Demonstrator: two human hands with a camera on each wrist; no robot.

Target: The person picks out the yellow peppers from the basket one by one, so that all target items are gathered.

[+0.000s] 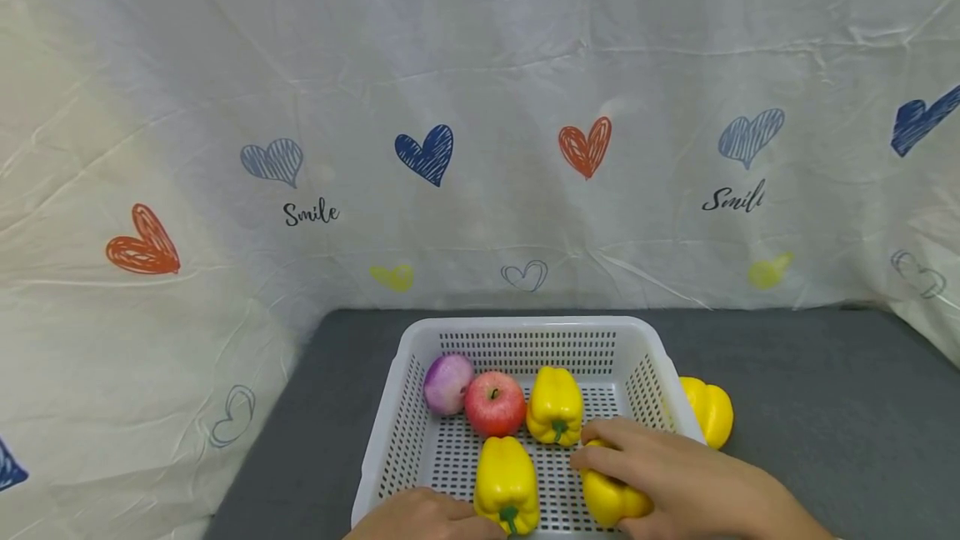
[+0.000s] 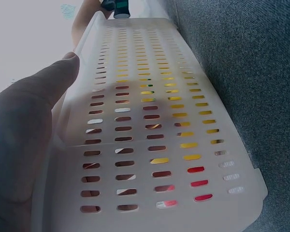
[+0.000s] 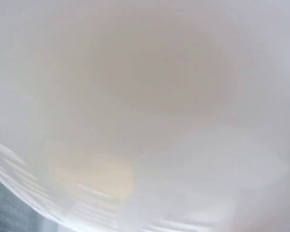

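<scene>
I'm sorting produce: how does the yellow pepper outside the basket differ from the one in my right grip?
The outer pepper rests on the dark table; the held pepper is inside the basket. No grip touches the outer pepper; your right grip curls round the held pepper. Both are yellow.

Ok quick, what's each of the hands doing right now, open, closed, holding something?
Left hand: at the leftmost yellow pepper; open or closed cannot be told.
Right hand: holding the rightmost yellow pepper inside the basket.

Heavy blur (right wrist view)
</scene>
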